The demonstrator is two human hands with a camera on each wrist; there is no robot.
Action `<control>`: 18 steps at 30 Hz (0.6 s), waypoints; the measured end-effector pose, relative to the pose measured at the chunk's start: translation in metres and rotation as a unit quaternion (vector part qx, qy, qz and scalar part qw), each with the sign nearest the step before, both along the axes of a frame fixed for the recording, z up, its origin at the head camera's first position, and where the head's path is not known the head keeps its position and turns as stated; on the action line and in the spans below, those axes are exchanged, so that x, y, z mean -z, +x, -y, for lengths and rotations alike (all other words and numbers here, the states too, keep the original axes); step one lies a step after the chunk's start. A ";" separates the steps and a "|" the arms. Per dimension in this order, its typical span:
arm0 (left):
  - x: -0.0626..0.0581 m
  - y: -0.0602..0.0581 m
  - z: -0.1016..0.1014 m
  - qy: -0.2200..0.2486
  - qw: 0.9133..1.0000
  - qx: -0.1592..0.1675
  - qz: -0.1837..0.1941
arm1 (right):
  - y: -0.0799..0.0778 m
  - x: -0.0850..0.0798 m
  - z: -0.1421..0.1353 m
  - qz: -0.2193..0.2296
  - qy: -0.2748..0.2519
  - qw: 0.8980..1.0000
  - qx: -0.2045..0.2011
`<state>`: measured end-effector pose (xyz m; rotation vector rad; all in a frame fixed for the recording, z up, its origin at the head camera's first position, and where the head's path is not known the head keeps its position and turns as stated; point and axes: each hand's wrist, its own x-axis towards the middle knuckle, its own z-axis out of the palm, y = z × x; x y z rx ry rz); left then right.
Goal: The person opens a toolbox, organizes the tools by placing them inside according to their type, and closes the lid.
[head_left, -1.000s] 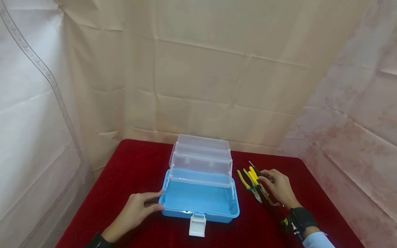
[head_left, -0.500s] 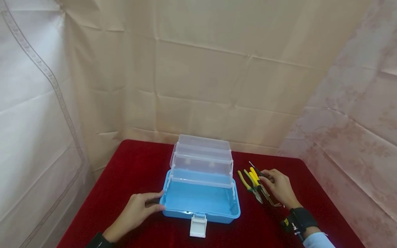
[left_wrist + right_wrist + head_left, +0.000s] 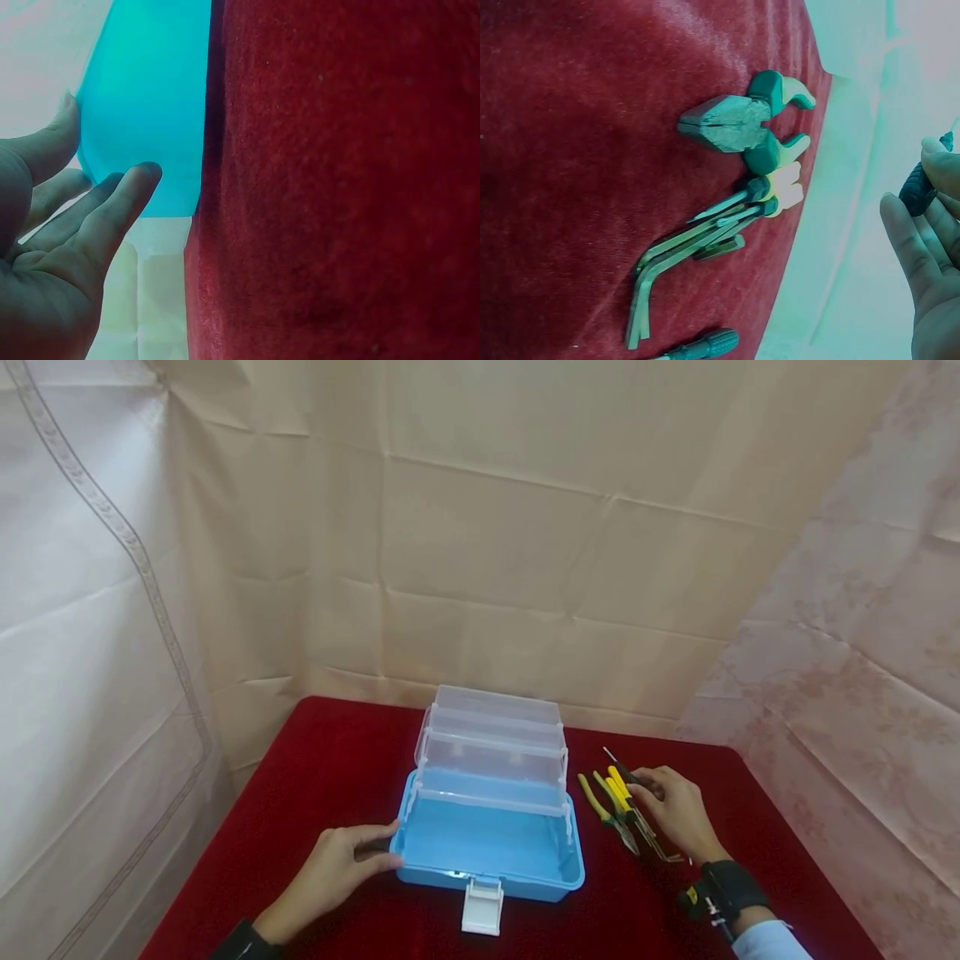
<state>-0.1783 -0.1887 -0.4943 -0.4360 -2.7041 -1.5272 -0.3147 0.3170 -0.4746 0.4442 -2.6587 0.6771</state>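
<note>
On the red-covered table (image 3: 348, 756), near the middle: a pale-blue toolbox (image 3: 487, 843), standing open, with translucent trays (image 3: 495, 739) raised over its back part and a white latch (image 3: 482, 910) hanging at the front. At its left wall, the left hand (image 3: 341, 860), fingers nearly straight, thumb set apart, touching the wall and rim without wrapping round. Right of the box, over the tool group, the right hand (image 3: 678, 810), pinching a black-handled screwdriver (image 3: 919, 191) between thumb and fingers, tip directed away from the person. Raised off the cloth or not: cannot tell for certain. Close by, lying together on the cloth: green-and-yellow pliers (image 3: 615, 821), yellow-handled tools (image 3: 784, 178) of unclear kind, and L-shaped hex keys (image 3: 682, 251). Near these, a second dark-handled tool (image 3: 709, 346), cut off by the edge of the right wrist view. Progress, as judged: early. Done: toolbox opened, trays lifted, toolbox apparently steadied, one tool taken between the fingers. Left, as far as shown: the other tools, all unheld and outside the box; trays not folded down; latch not fastened.
</note>
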 end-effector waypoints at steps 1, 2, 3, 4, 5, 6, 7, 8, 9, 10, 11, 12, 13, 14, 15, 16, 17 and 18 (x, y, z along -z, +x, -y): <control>0.000 0.000 0.000 0.001 1.000 0.001 0.002 | 0.000 -0.001 0.001 0.002 0.000 1.000 0.002; 0.000 0.000 0.000 0.000 1.000 0.002 0.003 | 0.000 -0.001 0.001 0.004 0.001 1.000 0.003; -0.001 0.000 0.001 0.000 1.000 0.003 0.004 | -0.001 -0.002 0.002 0.005 0.001 1.000 0.004; -0.001 0.000 0.001 0.001 1.000 0.004 0.005 | -0.001 -0.003 0.003 0.004 0.000 1.000 0.004; -0.001 0.000 0.001 0.002 1.000 0.004 0.006 | -0.001 -0.004 0.004 0.003 -0.002 1.000 0.003; -0.001 0.000 0.001 0.004 1.000 0.005 0.007 | -0.002 -0.004 0.004 0.000 -0.003 1.000 0.002; -0.002 0.000 0.000 0.005 1.000 0.005 0.007 | -0.002 -0.005 0.005 -0.002 -0.004 1.000 0.001; -0.002 0.000 0.000 0.007 1.000 0.006 0.007 | -0.003 -0.006 0.006 -0.005 -0.004 1.000 -0.001; -0.002 0.000 0.000 0.009 1.000 0.008 0.007 | -0.003 -0.007 0.007 -0.008 -0.005 1.000 -0.001; -0.002 0.000 0.000 0.010 1.000 0.009 0.006 | -0.003 -0.008 0.007 -0.009 -0.005 1.000 -0.002; -0.002 0.000 -0.001 0.011 1.000 0.010 0.005 | -0.004 -0.008 0.008 -0.011 -0.006 1.000 -0.002; -0.002 0.000 -0.001 0.011 1.000 0.011 0.004 | -0.004 -0.009 0.009 -0.010 -0.004 1.000 -0.002; -0.002 0.000 -0.001 0.011 1.000 0.011 0.003 | -0.004 -0.009 0.010 -0.009 -0.004 1.000 -0.003; -0.001 0.000 -0.001 0.012 1.000 0.011 0.002 | -0.005 -0.009 0.010 -0.007 -0.003 1.000 -0.003; -0.001 0.000 -0.001 0.010 1.000 0.010 0.001 | -0.005 -0.009 0.011 -0.005 -0.001 1.000 -0.004; 0.000 0.000 -0.001 0.009 1.000 0.009 0.000 | -0.006 -0.009 0.012 -0.002 0.000 1.000 -0.005; 0.000 0.000 -0.001 0.009 1.000 0.008 0.000 | -0.006 -0.009 0.012 -0.001 0.001 1.000 -0.005; 0.000 0.000 0.000 0.009 1.000 0.008 -0.001 | -0.006 -0.009 0.013 0.001 0.002 1.000 -0.005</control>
